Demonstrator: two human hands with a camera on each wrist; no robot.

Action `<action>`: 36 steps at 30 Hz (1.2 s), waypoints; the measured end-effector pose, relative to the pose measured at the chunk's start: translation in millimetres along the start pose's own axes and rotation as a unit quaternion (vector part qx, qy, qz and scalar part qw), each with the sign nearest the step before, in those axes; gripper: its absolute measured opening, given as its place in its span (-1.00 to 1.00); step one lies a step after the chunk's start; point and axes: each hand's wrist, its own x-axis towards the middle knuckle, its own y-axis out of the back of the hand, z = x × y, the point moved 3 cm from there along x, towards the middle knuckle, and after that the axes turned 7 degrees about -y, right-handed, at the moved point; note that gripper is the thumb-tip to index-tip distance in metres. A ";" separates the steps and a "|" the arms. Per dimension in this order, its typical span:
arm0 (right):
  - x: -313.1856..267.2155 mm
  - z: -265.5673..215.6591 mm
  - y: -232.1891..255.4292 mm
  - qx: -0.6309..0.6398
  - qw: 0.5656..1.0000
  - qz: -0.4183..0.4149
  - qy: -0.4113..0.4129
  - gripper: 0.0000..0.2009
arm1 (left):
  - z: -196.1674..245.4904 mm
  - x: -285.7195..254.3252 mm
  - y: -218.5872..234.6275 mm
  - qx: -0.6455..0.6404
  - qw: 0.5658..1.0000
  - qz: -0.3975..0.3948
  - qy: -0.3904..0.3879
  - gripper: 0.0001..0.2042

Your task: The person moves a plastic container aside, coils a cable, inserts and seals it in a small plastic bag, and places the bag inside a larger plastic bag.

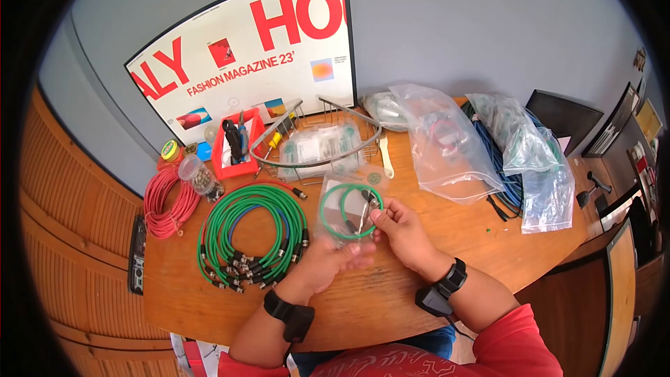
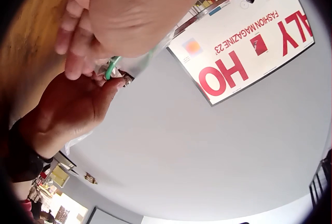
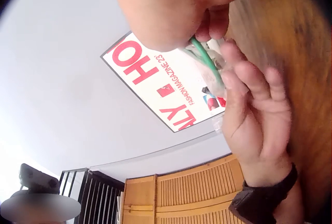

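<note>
Both hands meet at the centre of the head view, just above the near table edge. Right hand (image 1: 403, 232) pinches a small coiled green cable (image 1: 347, 211) inside a clear plastic bag (image 1: 333, 192); left hand (image 1: 333, 260) supports the bag from below, fingers loosely spread and blurred. Left of them lies a bigger bundle of green cables (image 1: 252, 236) on the wooden table (image 1: 391, 293), then a red cable coil (image 1: 166, 202). Behind stand a wire basket (image 1: 321, 141) and a poster (image 1: 251, 56).

Green cable (image 3: 206, 58) in the right hand's (image 3: 176, 6) grip, left hand (image 3: 254, 115) just beside.
</note>
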 end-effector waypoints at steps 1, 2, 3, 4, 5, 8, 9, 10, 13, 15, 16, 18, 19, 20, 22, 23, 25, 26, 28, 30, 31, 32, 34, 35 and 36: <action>-0.2 -0.9 1.1 -0.007 1.000 0.023 -0.009 -0.79 | 6.3 -2.6 -0.7 -0.001 1.000 0.000 -0.001 -0.56; 1.0 -2.9 3.4 -0.008 1.000 0.021 -0.009 -0.79 | 9.4 -7.9 -3.1 0.058 0.988 -0.091 0.110 -0.58; 2.7 -5.5 7.3 -0.018 1.000 0.007 -0.016 -0.78 | 12.7 -15.8 -3.2 0.115 0.952 -0.180 0.219 -0.59; 4.0 -7.6 10.8 -0.026 0.999 -0.006 -0.024 -0.77 | 23.6 -19.2 -1.0 0.114 0.952 -0.179 0.219 -0.59; 3.7 -12.2 12.7 -0.025 0.999 -0.006 -0.026 -0.77 | 33.1 -24.4 1.4 0.156 0.932 -0.215 0.245 -0.59; 0.0 -20.4 13.7 -0.093 0.993 -0.042 -0.058 -0.76 | 43.1 -28.4 44.8 0.161 0.977 -0.135 0.019 -0.59; 0.3 -19.2 13.2 -0.133 0.986 -0.074 -0.067 -0.76 | 34.7 -22.3 50.2 0.161 0.978 -0.134 0.017 -0.59; -0.3 -18.9 11.3 -0.174 0.976 -0.107 -0.077 -0.76 | 41.0 -13.9 54.1 0.159 0.976 0.008 -0.147 -0.61; -8.5 -27.4 4.9 -0.164 0.970 -0.139 -0.112 -0.74 | 45.3 -11.5 45.7 0.258 0.913 0.144 -0.281 -0.63; -7.1 -25.4 9.6 -0.199 0.959 -0.162 -0.120 -0.73 | 42.5 -13.1 39.4 0.361 0.887 0.137 -0.254 -0.63; -6.0 -23.3 10.6 -0.233 0.947 -0.183 -0.125 -0.72 | 36.6 -11.8 37.6 0.333 0.922 0.090 -0.176 -0.60; -3.6 -16.4 11.0 -0.237 0.946 -0.200 -0.093 -0.71 | 29.1 -10.5 30.7 0.299 0.947 0.042 -0.114 -0.56; -4.3 -15.5 10.3 -0.239 0.945 -0.215 -0.059 -0.71 | 27.5 -9.9 30.6 0.298 0.947 0.042 -0.112 -0.56; -6.0 -15.3 9.8 -0.238 0.945 -0.214 -0.062 -0.71 | 24.9 -9.4 30.7 0.325 0.940 0.033 -0.104 -0.56; -8.8 -18.8 5.6 -0.236 0.943 -0.224 -0.077 -0.71 | 20.3 -9.1 29.6 0.350 0.931 0.026 -0.097 -0.57; -9.1 -19.2 5.2 -0.237 0.942 -0.225 -0.078 -0.71 | 18.5 -8.2 27.9 0.291 0.951 0.020 -0.099 -0.61; -8.9 -20.9 5.3 -0.240 0.942 -0.221 -0.081 -0.76 | 19.9 -6.9 26.4 0.229 0.968 0.015 -0.104 -0.65; -9.0 -20.2 4.0 -0.242 0.941 -0.222 -0.081 -0.76 | 22.5 -6.9 25.2 0.212 0.972 -0.001 -0.104 -0.69; -7.3 -17.1 5.6 -0.214 0.968 -0.112 -0.072 -0.81 | 22.0 -6.0 25.4 0.196 0.975 -0.017 -0.103 -0.72; -2.9 -8.8 8.2 -0.238 0.967 -0.080 -0.041 -0.81 | 17.4 -4.2 31.4 0.203 0.975 0.018 -0.086 -0.74; -1.9 -7.8 8.9 -0.262 0.964 -0.047 -0.011 -0.80 | 18.0 -4.2 31.0 0.204 0.975 0.018 -0.086 -0.74; -3.3 -7.4 6.8 -0.262 0.964 -0.048 -0.009 -0.80 | 18.5 -3.5 31.2 0.221 0.971 0.037 -0.083 -0.77; -8.2 -15.0 0.6 -0.351 0.934 -0.007 0.066 -0.77 | 19.2 -2.4 30.4 0.238 0.966 0.057 -0.080 -0.79; -9.0 -16.2 -2.2 -0.350 0.934 -0.007 0.066 -0.77 | 19.2 -2.2 30.3 0.247 0.964 0.067 -0.069 -0.81; -10.4 -18.3 -4.8 -0.373 0.924 0.002 0.089 -0.78 | 18.4 -2.2 30.3 0.255 0.962 0.077 -0.057 -0.82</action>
